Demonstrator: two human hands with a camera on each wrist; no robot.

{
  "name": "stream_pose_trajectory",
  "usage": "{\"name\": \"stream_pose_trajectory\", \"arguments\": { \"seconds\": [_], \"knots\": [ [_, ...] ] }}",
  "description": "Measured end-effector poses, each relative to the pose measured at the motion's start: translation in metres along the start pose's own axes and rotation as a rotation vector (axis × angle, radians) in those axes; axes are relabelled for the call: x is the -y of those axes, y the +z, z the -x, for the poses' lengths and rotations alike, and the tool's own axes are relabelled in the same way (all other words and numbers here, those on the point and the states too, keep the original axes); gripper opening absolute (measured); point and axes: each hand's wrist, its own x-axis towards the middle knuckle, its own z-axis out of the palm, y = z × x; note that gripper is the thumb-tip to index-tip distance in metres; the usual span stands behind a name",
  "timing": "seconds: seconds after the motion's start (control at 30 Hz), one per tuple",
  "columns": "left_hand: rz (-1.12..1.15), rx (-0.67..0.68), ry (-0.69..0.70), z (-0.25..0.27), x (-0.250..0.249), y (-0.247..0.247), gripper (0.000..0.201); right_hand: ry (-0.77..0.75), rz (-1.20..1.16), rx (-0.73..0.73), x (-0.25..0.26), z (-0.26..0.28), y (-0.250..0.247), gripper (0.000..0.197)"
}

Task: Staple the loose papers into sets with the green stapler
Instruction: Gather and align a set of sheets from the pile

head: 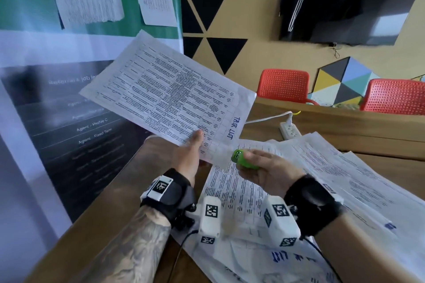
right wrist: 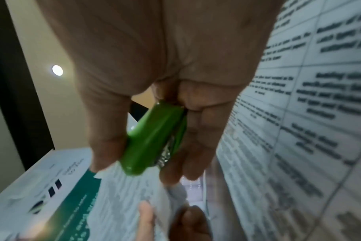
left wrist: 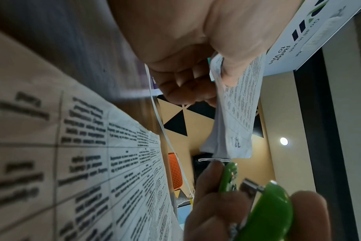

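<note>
Left hand (head: 187,158) pinches sheets (head: 170,96) near lower corner, thumb on top, lifted off table (head: 119,193). Sheets light, floppy; far end likely droops. Right hand (head: 264,167) curled round stapler (head: 245,159), mouth at corner; whether corner is inside, cannot tell. Stapler small, hard, smooth. Loose papers (head: 345,179) cover table below; open air above.

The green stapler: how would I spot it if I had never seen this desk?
Start at the wooden table strewn with printed papers. Above them, the right hand grips the green stapler at the corner of the sheet held up by the left hand. It is the only bright green thing among white pages.
</note>
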Motion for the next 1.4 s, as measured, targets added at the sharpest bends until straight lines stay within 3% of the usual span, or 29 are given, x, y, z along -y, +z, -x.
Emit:
{"name": "stream_pose_trajectory", "arguments": {
  "seconds": [0.13, 0.3, 0.37, 0.43, 0.63, 0.8, 0.97, 1.07, 1.2, 1.4],
  "knots": [
    [-0.056, -0.047, -0.021, 0.008, -0.005, 0.002, 0.084, 0.025, 0.185, -0.02, -0.005, 0.007, 0.002, 0.046],
    [-0.161, -0.079, 0.048, 0.015, -0.01, 0.006, 0.071, -0.044, 0.259, -0.086, -0.01, 0.005, 0.003, 0.086],
    [-0.203, -0.069, 0.063, 0.019, -0.012, 0.006, 0.059, -0.061, 0.237, -0.116, -0.011, 0.003, 0.003, 0.093],
    [-0.228, -0.056, 0.069, 0.021, -0.013, 0.006, 0.054, -0.08, 0.237, -0.122, -0.013, 0.002, 0.004, 0.09],
    [-0.266, -0.044, 0.102, 0.027, -0.016, 0.008, 0.075, -0.091, 0.297, -0.138, -0.014, 0.004, 0.008, 0.074],
    [-0.256, -0.033, 0.082, 0.028, -0.017, 0.008, 0.055, -0.094, 0.299, -0.098, -0.011, 0.009, 0.014, 0.063],
    [-0.232, -0.05, 0.125, 0.032, -0.018, 0.01, 0.056, -0.104, 0.3, -0.074, -0.009, 0.011, 0.017, 0.05],
    [-0.223, -0.074, 0.099, 0.029, -0.016, 0.012, 0.045, -0.108, 0.303, -0.07, -0.008, 0.012, 0.018, 0.048],
    [-0.161, -0.091, 0.118, 0.032, -0.019, 0.015, 0.048, -0.122, 0.332, -0.072, -0.007, 0.012, 0.019, 0.047],
    [-0.236, 0.013, 0.15, 0.051, -0.026, 0.021, 0.06, -0.086, 0.346, -0.124, -0.01, 0.005, 0.022, 0.045]
  ]
}}
